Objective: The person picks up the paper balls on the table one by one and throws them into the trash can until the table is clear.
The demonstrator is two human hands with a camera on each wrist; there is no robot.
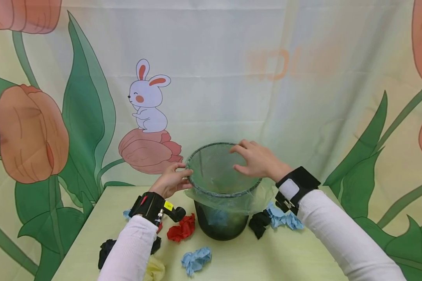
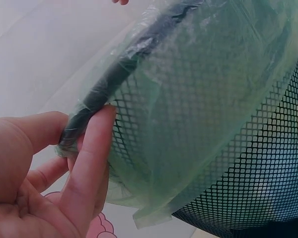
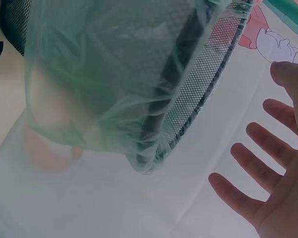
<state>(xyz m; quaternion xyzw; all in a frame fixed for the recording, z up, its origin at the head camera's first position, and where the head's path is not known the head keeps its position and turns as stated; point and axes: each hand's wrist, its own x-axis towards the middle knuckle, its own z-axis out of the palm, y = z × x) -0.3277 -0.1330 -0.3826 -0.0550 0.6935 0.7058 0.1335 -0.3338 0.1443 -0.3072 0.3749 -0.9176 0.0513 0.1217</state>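
Observation:
A black mesh wastebasket [image 1: 221, 231] stands upright, lined with a thin green plastic bag [image 1: 265, 195] folded outward over its rim. My left hand [image 1: 170, 180] pinches the bagged rim at the left side; in the left wrist view its thumb lies on one side of the rim [image 2: 109, 79] and its fingers on the other. Above the right part of the opening, my right hand [image 1: 258, 159] hovers with fingers spread and nothing in it. The right wrist view shows those fingers [image 3: 260, 166] apart from the bag and rim.
Crumpled papers lie around the basket: red [image 1: 182, 229], blue [image 1: 196, 260] and yellow [image 1: 155, 269] at the front and left, black [image 1: 259, 223] and blue [image 1: 283, 217] on the right. Another black one [image 1: 106, 249] is partly behind the left sleeve. A printed curtain [image 1: 214, 78] hangs behind the table.

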